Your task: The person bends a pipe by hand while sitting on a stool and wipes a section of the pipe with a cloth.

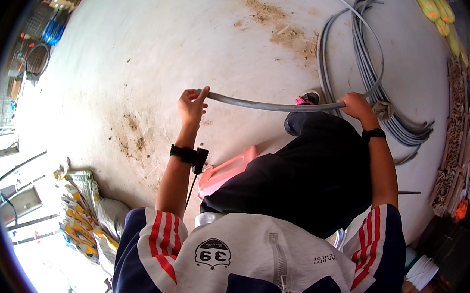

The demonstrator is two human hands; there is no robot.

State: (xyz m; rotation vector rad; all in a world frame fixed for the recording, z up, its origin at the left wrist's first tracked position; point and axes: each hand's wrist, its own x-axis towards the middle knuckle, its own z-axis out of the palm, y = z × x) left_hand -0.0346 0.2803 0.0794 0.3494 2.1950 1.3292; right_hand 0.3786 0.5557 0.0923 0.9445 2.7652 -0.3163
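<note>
A length of grey flexible pipe (276, 107) stretches between my hands, bowing slightly above my black-trousered knee. My left hand (193, 107) pinches its end between thumb and fingers. Farther along the pipe, my right hand (357, 107) is wrapped round it. To the right of that hand, a loose coil of grey pipe (360, 45) lies on the floor, with one thin loop arching up over the others. I cannot tell whether the held length runs on into the coil. Both wrists wear black bands.
A pink plastic stool (227, 171) stands beside my leg. My shoe (310, 97) is just beyond the pipe. Filled sacks (111, 212) lie at left, yellow bags (422, 3) at far right, above a row of rolled material (452, 137). Brown dirt (287, 31) marks the floor.
</note>
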